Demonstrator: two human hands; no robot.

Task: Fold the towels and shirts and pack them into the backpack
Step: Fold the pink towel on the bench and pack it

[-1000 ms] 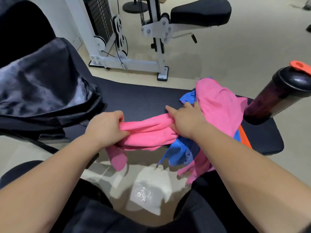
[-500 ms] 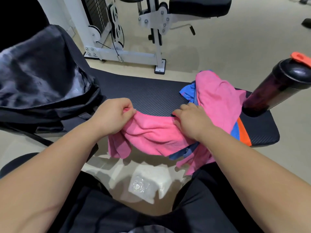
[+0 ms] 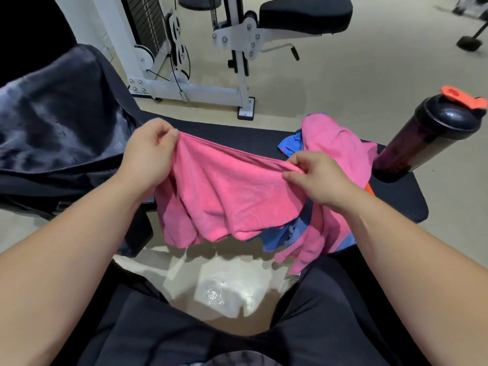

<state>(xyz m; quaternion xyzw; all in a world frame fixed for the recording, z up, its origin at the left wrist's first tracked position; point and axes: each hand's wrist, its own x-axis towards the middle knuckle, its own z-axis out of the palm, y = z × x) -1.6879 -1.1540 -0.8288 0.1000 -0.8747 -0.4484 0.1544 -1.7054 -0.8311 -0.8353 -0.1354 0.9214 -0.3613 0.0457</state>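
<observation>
While the dark backpack (image 3: 60,122) slumps at the left, against the left end of the black surface (image 3: 237,142), nothing folded is visibly packed, though its inside is not in view; the job looks barely begun. A pink towel (image 3: 232,196) is held spread above the near edge of the surface, its top edge stretched between both hands and its lower part hanging in loose, bunched folds toward the floor. To the right lies a heap of clothes (image 3: 340,149), pink on top with blue and a strip of orange showing beneath; part of it spills over the near edge, behind the towel's right side. A dark shaker bottle (image 3: 433,136) with an orange cap stands at the right end, just beside the heap. The left hand (image 3: 148,157) pinches the towel's left corner between thumb and curled fingers (image 3: 169,133); the right hand (image 3: 319,178) pinches the same edge farther right, fingers (image 3: 298,162) closed on the cloth.

Likely risks: the right hand's pinch looks to sit short of the true corner, so a fold may come out crooked; the hanging hem overlaps the blue cloth, so laying the towel down could snag it and drag it off; a wide sweep rightward might topple the bottle.
</observation>
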